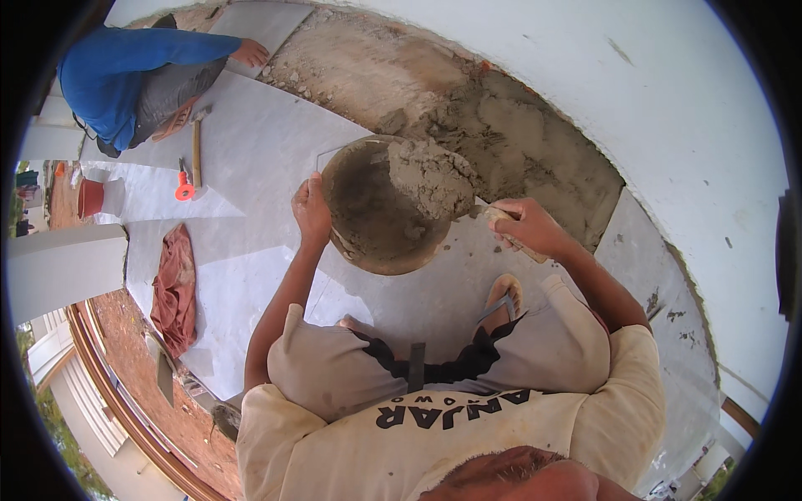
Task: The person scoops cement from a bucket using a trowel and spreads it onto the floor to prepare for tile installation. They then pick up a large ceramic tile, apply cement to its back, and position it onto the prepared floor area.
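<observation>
My left hand (312, 209) is closed on the left rim of a round bucket (355, 204), beside its wire handle. Inside, grey mortar coats the bucket's wall and bottom. With its fingers wrapped round a wooden handle, my right hand (530, 227) holds a trowel (479, 201) at the bucket's right side. A thick heap of wet mortar (430, 177) covers the trowel's blade and hides most of it, over the bucket's upper right rim. Just beyond lies a spread bed of wet mortar (535, 134) along the wall.
A person in a blue sleeve (167, 48) crouches at the far left, one hand on a tile (259, 29). Nearby lie a wooden-handled hammer (197, 154) and an orange tool (185, 190). A reddish cloth (174, 292) lies on the grey tiles; a white wall (668, 108) curves along the right.
</observation>
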Demonstrator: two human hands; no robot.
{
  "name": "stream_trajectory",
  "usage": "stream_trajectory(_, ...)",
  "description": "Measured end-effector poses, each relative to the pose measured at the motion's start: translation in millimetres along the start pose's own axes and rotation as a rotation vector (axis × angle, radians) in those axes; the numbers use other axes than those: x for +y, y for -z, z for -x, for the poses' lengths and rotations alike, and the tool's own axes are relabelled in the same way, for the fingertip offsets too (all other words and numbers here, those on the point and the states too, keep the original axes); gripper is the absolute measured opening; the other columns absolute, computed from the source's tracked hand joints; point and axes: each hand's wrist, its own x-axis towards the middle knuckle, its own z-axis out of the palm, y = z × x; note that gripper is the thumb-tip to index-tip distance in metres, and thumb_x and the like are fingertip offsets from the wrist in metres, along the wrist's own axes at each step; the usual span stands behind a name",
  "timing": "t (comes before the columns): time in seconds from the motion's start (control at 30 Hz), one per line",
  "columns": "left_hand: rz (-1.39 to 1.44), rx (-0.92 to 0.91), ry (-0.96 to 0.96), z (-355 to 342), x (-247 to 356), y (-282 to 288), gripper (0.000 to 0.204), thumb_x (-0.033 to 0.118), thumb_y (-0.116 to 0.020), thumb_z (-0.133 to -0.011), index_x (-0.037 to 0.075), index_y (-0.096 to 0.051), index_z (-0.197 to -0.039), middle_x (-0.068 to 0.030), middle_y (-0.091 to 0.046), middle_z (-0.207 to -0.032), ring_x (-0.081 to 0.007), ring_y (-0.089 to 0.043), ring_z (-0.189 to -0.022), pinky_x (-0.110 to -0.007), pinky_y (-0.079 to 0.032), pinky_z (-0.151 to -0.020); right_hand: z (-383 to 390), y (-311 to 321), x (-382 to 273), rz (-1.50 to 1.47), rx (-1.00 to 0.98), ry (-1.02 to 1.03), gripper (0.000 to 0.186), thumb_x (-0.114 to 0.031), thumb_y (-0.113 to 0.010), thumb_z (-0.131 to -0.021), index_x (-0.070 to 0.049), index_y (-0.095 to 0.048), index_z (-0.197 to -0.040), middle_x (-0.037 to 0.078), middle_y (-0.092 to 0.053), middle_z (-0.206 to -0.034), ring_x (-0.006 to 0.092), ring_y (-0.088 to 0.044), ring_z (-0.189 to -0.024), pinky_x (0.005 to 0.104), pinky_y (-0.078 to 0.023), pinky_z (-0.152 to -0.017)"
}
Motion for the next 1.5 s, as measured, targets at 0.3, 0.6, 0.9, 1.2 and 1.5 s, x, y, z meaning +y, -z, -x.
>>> stream_trajectory(0.3, -0.040, 0.041, 0.047, -8.3, -32.0, 33.3, 0.041, 0.031, -0.048, -0.104, -0.002, -0.066, -0.089, -0.0020, -0.062, -0.080, -0.0109, -0.052, -0.075, -0.030, -0.045, -0.070, -72.5, 61.7, 23.6, 0.473, 0.705, 0.096, 0.036, -0.019, -0.062, -0.090, -0.008, -0.061, -0.125, 0.016, -0.065, -0.102, 0.0285, -0.066, -0.093, 0.0415, -0.052, -0.079)
stream_trajectory(0.6, -0.123, 0.061, 0.069, -5.4, -29.3, 37.4, 0.043, 0.032, -0.046, -0.104, -0.003, -0.067, -0.092, -0.0039, -0.064, -0.083, -0.0125, -0.053, -0.077, -0.032, -0.045, -0.073, -143.7, 119.4, 60.5, 0.780, 0.941, 0.053, 0.045, -0.028, -0.060, -0.093, -0.014, -0.049, -0.135, 0.017, -0.060, -0.121, 0.0368, -0.061, -0.110, 0.0492, -0.050, -0.091)
stream_trajectory(0.9, -0.126, 0.049, 0.084, -3.9, -24.9, 33.5, 0.046, 0.035, -0.045, -0.105, -0.003, -0.067, -0.093, -0.0057, -0.066, -0.087, -0.0129, -0.055, -0.080, -0.032, -0.046, -0.076, -162.7, 134.7, 62.7, 0.843, 0.480, -0.240, 0.050, -0.036, -0.042, -0.103, -0.004, -0.041, -0.141, 0.024, -0.059, -0.127, 0.0393, -0.059, -0.116, 0.0517, -0.048, -0.094)
stream_trajectory(1.2, -0.135, 0.038, 0.065, -6.9, -37.2, 40.9, 0.047, 0.036, -0.045, -0.105, -0.003, -0.068, -0.095, -0.0060, -0.067, -0.088, -0.0129, -0.056, -0.081, -0.032, -0.047, -0.075, -214.7, 173.0, 73.6, 0.947, 0.497, -0.171, 0.050, -0.035, -0.039, -0.104, -0.002, -0.041, -0.142, 0.023, -0.060, -0.127, 0.0380, -0.058, -0.118, 0.0513, -0.048, -0.097)
stream_trajectory(1.5, -0.281, 0.004, 0.019, -5.6, -24.9, 39.4, 0.045, 0.035, -0.045, -0.105, -0.003, -0.067, -0.092, -0.0041, -0.064, -0.084, -0.0128, -0.054, -0.079, -0.032, -0.046, -0.075, -241.6, 189.4, 70.6, 0.844, 0.554, -0.382, 0.053, -0.038, -0.038, -0.103, -0.004, -0.042, -0.143, 0.020, -0.058, -0.132, 0.0367, -0.064, -0.108, 0.0505, -0.052, -0.089)
